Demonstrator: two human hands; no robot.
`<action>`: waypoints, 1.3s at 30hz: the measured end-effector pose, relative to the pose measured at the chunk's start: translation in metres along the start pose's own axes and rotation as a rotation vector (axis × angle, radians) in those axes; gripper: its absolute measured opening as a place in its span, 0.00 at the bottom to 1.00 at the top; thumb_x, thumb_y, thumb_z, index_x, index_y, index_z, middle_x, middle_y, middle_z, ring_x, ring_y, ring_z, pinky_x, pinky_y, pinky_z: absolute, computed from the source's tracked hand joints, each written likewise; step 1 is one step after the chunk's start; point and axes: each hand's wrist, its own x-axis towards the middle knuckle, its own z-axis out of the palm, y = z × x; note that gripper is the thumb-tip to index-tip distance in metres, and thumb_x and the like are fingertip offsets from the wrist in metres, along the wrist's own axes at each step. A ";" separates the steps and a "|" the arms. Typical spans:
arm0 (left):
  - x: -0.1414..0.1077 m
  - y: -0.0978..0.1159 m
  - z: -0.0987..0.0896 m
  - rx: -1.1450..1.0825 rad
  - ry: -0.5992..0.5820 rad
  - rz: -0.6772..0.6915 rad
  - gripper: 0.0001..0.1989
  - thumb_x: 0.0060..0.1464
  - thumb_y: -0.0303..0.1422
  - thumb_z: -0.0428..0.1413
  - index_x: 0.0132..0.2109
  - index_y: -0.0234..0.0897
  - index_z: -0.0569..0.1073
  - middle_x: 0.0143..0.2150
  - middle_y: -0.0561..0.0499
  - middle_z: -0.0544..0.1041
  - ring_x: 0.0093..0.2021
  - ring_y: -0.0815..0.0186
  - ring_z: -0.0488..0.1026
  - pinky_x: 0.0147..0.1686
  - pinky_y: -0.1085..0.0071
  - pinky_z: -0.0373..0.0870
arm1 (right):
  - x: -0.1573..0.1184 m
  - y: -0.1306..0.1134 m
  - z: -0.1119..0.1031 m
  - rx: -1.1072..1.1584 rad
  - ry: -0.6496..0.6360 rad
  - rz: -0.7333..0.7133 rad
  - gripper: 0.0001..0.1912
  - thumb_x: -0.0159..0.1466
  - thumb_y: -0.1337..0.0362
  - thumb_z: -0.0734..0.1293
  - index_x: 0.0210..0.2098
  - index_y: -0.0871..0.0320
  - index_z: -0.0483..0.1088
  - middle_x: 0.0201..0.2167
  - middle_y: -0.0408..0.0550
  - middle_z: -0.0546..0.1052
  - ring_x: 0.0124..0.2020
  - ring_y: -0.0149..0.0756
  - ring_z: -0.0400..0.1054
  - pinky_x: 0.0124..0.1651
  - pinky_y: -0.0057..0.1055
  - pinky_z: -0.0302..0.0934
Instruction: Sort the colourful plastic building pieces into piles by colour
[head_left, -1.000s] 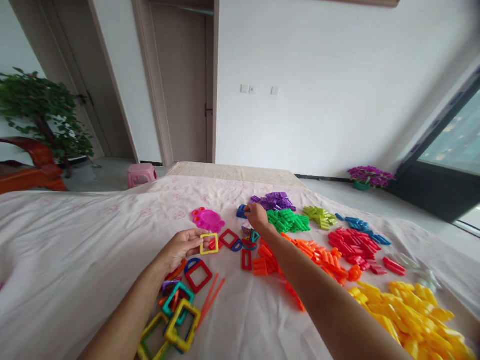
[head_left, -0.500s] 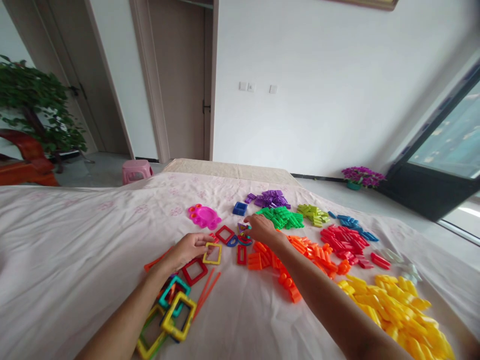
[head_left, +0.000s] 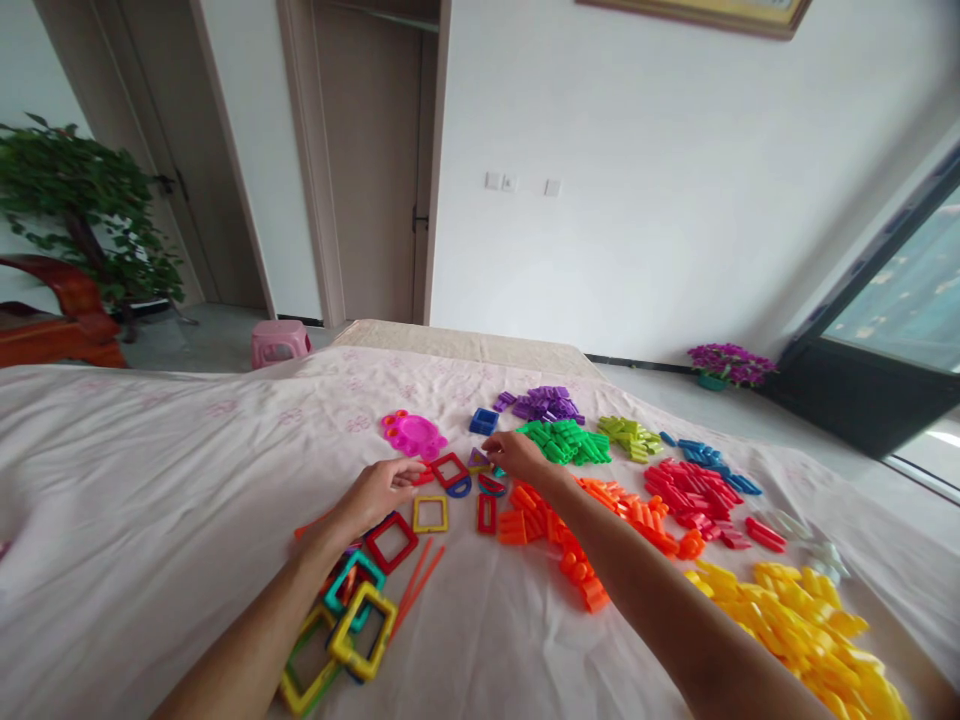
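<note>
My left hand (head_left: pixel 386 492) hovers palm down at the left of the loose magnetic tiles, fingers loosely bent, thumb apart. Nothing shows in it. A yellow square tile (head_left: pixel 430 498) lies just below its fingertips, and a red square tile (head_left: pixel 449 456) is to its right. My right hand (head_left: pixel 517 455) reaches over the middle, its fingers closed at the edge of a small purple triangle tile (head_left: pixel 478 461); the exact grip is partly hidden. Close by lie a blue curved tile (head_left: pixel 459 488) and a red rectangular tile (head_left: pixel 487 514). Under my left forearm sits a larger red square tile (head_left: pixel 403 525).
Overlapping yellow (head_left: pixel 364 668) and teal square tiles (head_left: pixel 373 566) lie near the left forearm, beside thin orange sticks (head_left: pixel 418 585). Blue squares (head_left: pixel 484 421) and a pink toy plate (head_left: pixel 415 435) are farther back. Colour-sorted piles, including orange (head_left: pixel 622 503) and yellow pieces (head_left: pixel 802 625), spread rightward.
My left hand has let go of the yellow square tile, now flat on the cloth, and drawn slightly away. The purple triangle tile has shifted a little left with my right hand.
</note>
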 end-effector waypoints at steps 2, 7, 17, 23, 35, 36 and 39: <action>-0.001 0.000 0.000 -0.043 -0.015 -0.011 0.19 0.42 0.30 0.63 0.45 0.34 0.80 0.45 0.41 0.80 0.46 0.55 0.76 0.47 0.66 0.69 | 0.002 -0.005 0.004 -0.014 0.002 -0.081 0.23 0.57 0.67 0.67 0.52 0.51 0.73 0.46 0.46 0.78 0.42 0.36 0.72 0.39 0.25 0.61; -0.003 0.000 0.000 -0.092 -0.047 -0.067 0.19 0.41 0.31 0.63 0.45 0.34 0.79 0.46 0.42 0.80 0.46 0.55 0.76 0.47 0.65 0.69 | 0.013 -0.017 0.009 -0.031 -0.096 -0.182 0.19 0.53 0.70 0.69 0.45 0.55 0.77 0.40 0.47 0.79 0.41 0.37 0.72 0.41 0.26 0.61; -0.008 0.023 0.004 -0.426 -0.049 -0.091 0.32 0.45 0.39 0.66 0.57 0.36 0.71 0.51 0.40 0.77 0.47 0.58 0.76 0.49 0.63 0.71 | -0.007 -0.067 0.016 0.843 0.006 -0.200 0.17 0.53 0.64 0.71 0.42 0.59 0.74 0.34 0.45 0.79 0.33 0.33 0.73 0.36 0.28 0.66; -0.013 0.034 0.005 -0.408 -0.048 -0.033 0.29 0.50 0.41 0.63 0.57 0.35 0.71 0.48 0.41 0.78 0.47 0.54 0.76 0.45 0.62 0.74 | -0.019 -0.106 0.025 0.984 0.052 -0.138 0.15 0.51 0.64 0.73 0.39 0.57 0.74 0.29 0.43 0.79 0.30 0.35 0.74 0.31 0.28 0.66; -0.013 0.030 0.004 -0.276 -0.061 0.050 0.22 0.58 0.43 0.54 0.52 0.32 0.73 0.39 0.43 0.79 0.39 0.61 0.76 0.35 0.71 0.72 | -0.029 -0.110 0.027 1.193 0.053 -0.029 0.17 0.49 0.62 0.73 0.36 0.59 0.66 0.22 0.39 0.74 0.21 0.29 0.69 0.23 0.24 0.61; -0.013 0.029 0.003 -0.299 -0.063 0.039 0.21 0.58 0.42 0.54 0.51 0.32 0.73 0.38 0.44 0.79 0.38 0.62 0.76 0.35 0.72 0.71 | -0.032 -0.111 0.026 1.236 0.042 -0.023 0.18 0.51 0.61 0.72 0.38 0.59 0.66 0.24 0.40 0.75 0.22 0.30 0.70 0.24 0.24 0.61; -0.012 0.026 -0.001 -0.384 -0.074 0.010 0.17 0.57 0.41 0.55 0.48 0.33 0.74 0.38 0.46 0.78 0.36 0.66 0.75 0.34 0.75 0.69 | -0.042 -0.111 0.020 1.416 -0.021 0.026 0.16 0.56 0.58 0.69 0.40 0.60 0.67 0.31 0.47 0.78 0.28 0.31 0.74 0.28 0.24 0.63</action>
